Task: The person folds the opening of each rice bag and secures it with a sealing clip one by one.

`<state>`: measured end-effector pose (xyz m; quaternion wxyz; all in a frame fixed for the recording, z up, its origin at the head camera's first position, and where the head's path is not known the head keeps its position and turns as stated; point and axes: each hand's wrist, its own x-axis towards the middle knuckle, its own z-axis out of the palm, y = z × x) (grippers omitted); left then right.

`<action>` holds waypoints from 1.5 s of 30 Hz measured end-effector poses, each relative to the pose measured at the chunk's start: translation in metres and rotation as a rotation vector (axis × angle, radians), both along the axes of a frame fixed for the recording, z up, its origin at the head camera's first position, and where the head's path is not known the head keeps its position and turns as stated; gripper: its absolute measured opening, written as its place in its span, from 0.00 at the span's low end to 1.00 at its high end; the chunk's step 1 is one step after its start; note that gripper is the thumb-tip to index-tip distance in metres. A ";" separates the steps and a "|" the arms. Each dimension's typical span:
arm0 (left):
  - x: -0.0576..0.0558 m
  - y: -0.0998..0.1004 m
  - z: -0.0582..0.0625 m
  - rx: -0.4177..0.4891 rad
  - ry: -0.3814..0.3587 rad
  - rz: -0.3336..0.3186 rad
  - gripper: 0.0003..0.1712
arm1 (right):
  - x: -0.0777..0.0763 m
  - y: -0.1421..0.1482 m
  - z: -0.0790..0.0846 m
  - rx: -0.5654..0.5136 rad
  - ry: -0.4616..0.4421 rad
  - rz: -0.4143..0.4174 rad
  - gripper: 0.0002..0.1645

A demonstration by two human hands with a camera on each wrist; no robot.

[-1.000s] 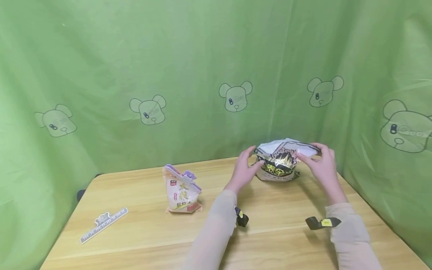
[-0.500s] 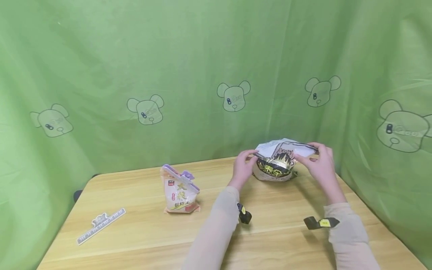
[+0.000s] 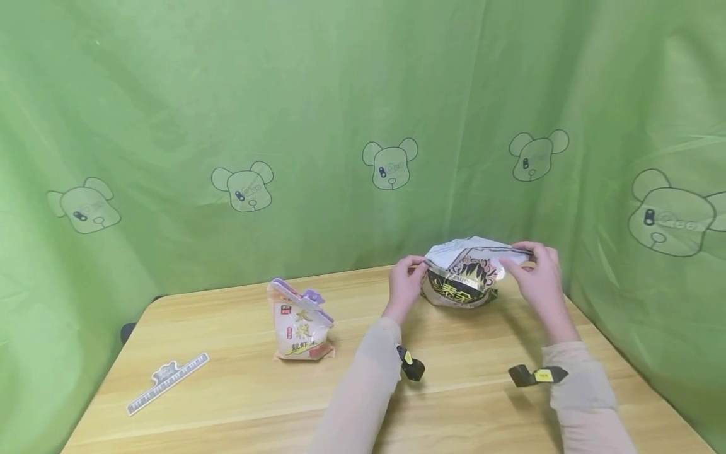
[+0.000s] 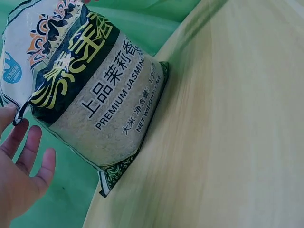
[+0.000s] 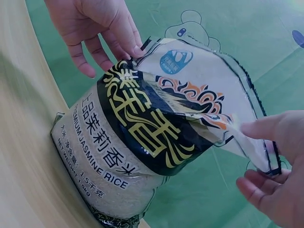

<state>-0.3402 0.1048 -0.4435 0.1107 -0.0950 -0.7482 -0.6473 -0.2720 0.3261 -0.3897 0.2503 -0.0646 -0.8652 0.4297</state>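
A bag of jasmine rice (image 3: 460,285) stands on the table at the back right, its white top part loose and creased. My left hand (image 3: 404,289) pinches the bag's left top corner between thumb and index finger. In the left wrist view, the other fingers of that hand (image 4: 28,173) spread apart below the corner. The opposite top corner is held by my right hand (image 3: 541,274), thumb in front and fingers behind. The right wrist view shows the bag's top edge (image 5: 237,71) stretched between both hands, with the printed front (image 5: 137,118) folding under it.
Left of the hands stands a small orange-and-white food bag (image 3: 303,331) with a purple clip (image 3: 303,299) across its top. A long clip with a piano-key pattern (image 3: 169,383) lies at the table's left. A green curtain (image 3: 317,126) hangs behind the wooden table (image 3: 238,403).
My left hand has shifted from the side of the rice bag to its left top corner and now pinches it. The right hand keeps its hold. The bag's top sits slightly lower.
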 end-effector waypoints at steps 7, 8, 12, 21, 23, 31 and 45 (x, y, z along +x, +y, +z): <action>0.005 -0.001 -0.003 0.078 -0.020 -0.006 0.04 | -0.003 -0.002 -0.004 -0.038 0.101 -0.096 0.20; 0.006 -0.002 -0.004 0.084 -0.021 -0.002 0.04 | -0.003 -0.003 -0.004 -0.041 0.109 -0.101 0.20; 0.011 -0.003 -0.004 0.106 -0.028 0.012 0.04 | -0.003 -0.005 -0.005 -0.065 0.140 -0.114 0.18; 0.026 -0.008 -0.005 0.171 -0.028 0.041 0.04 | -0.002 -0.009 0.000 -0.058 0.194 -0.086 0.17; 0.030 -0.009 -0.004 0.198 -0.045 0.044 0.04 | -0.001 -0.009 0.001 -0.044 0.203 -0.068 0.17; 0.046 -0.017 -0.001 0.190 -0.055 0.100 0.04 | 0.007 -0.013 0.010 0.033 0.266 0.027 0.13; 0.067 -0.037 0.004 0.170 -0.069 0.098 0.07 | 0.025 -0.018 0.029 0.197 0.250 0.244 0.04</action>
